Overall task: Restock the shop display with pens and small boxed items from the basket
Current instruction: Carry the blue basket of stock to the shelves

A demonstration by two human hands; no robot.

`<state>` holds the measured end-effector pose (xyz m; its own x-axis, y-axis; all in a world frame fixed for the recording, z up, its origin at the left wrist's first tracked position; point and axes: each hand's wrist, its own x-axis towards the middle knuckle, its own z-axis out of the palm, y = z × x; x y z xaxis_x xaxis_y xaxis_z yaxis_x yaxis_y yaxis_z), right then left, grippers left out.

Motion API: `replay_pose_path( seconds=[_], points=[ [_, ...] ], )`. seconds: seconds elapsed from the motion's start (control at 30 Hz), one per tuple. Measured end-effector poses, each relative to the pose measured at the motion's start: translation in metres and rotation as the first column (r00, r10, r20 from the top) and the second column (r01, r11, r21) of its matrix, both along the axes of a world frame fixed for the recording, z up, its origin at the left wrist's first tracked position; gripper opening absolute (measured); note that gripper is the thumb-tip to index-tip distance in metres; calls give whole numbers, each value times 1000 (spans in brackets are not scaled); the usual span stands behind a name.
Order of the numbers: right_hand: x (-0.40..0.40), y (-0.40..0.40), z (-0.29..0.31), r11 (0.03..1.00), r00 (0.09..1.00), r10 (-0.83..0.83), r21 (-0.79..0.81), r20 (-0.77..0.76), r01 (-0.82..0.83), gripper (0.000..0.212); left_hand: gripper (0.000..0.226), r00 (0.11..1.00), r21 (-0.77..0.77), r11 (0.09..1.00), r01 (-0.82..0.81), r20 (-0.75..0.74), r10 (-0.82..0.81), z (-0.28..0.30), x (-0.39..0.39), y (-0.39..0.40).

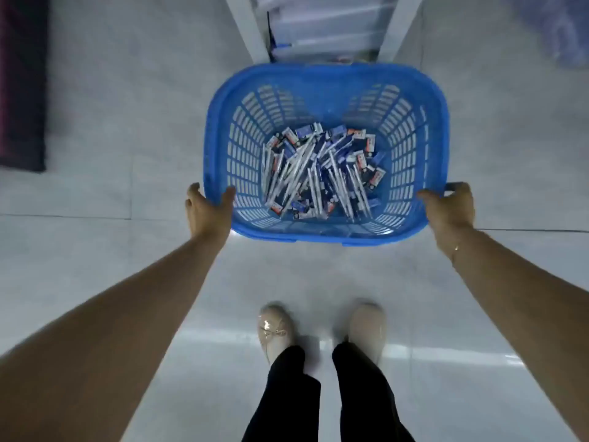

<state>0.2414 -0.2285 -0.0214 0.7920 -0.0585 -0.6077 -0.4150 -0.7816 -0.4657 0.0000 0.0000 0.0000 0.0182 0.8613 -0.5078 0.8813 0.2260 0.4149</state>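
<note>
Floor (95, 266): pale glossy tile, two shoes (276, 327) planted at the near edge of view.

Shelf unit (328, 30) at top centre, white uprights, blurred stock inside; contents not readable.

Basket (328, 74): one, blue, slatted plastic, just in front of the shelf. Whether it rests on the floor or is carried, cannot tell.

Left hand (207, 212) grips the near-left rim, thumb over the inside edge, fingers wrapped outside. Right hand (449, 208) grips the near-right rim, fingers curled over the edge.

Pens (309, 183) and small boxes (363, 138) lie in a tangled heap across the basket bottom. Count: dozens, too jumbled and blurred to tally; pens appear to outnumber boxes.

Progress, judged: restocking looks barely begun or not begun. The load sits in the basket, nothing in hand but the basket itself. Every item remains to be placed.
</note>
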Motion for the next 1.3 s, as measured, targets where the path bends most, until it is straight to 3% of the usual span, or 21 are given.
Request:
replay_pose_path(
  seconds=[0.07,0.17,0.27,0.37,0.43,0.53,0.67,0.8,0.93,1.07,1.3],
  points=[
    [5,6,-19,998,992,-58,-28,115,61,38,63,1000,71,997,-27,4,27,-22,18,18],
    [7,12,-36,979,972,-201,18,121,201,26,56,989,89,985,-147,-11,149,-42,35,43],
    [4,11,-36,983,965,-182,27,188,180,24,62,988,76,988,-136,-67,141,-48,28,42],
    [6,10,-10,987,962,-159,13,222,161,14,60,987,114,982,-152,-32,157,-23,18,40],
    [3,3,25,986,966,-165,25,199,164,26,57,986,130,978,-164,-7,166,14,9,30],
    [-8,-17,97,983,967,-178,85,183,164,25,52,979,106,973,-203,-6,205,92,-9,3],
    [-16,-67,238,964,954,-248,142,166,226,33,36,980,63,978,-199,36,197,237,-17,-45],
    [-15,-131,390,929,926,-349,185,142,322,40,36,981,32,985,-169,104,165,383,-2,-88],
    [-2,-190,503,881,883,-444,256,151,399,35,35,969,-20,995,-101,226,103,488,36,-121],
    [34,-220,558,847,842,-508,281,183,450,35,36,935,-28,996,-80,345,85,538,95,-144],
    [154,-221,574,814,789,-565,322,242,484,34,31,887,-29,998,-58,457,65,548,237,-134]
  ],
)
